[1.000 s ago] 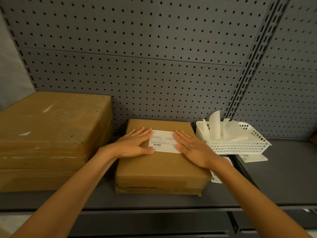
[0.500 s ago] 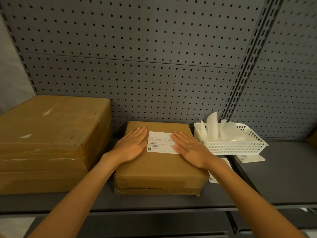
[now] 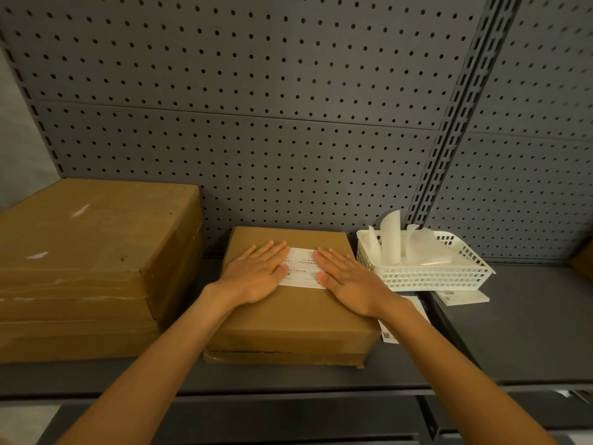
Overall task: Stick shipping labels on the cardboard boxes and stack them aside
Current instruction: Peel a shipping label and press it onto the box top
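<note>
Left hand [image 3: 256, 277] and right hand [image 3: 349, 284], fingers straight and together, press a white paper label [image 3: 303, 268] lying crosswise between their fingertips on a flat cardboard box [image 3: 288, 319].

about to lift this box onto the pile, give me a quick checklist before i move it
1. Label lies on the small box top: ok.
2. Label edges fully stuck down: cannot tell, both hands cover its ends.
3. Left hand and right hand flat, pressing: ok.
4. Hands gripping the box to lift: not ok.
5. Large box on the left, bare top to stack on: ok.
6. White basket apart from the small box: ok.
</note>
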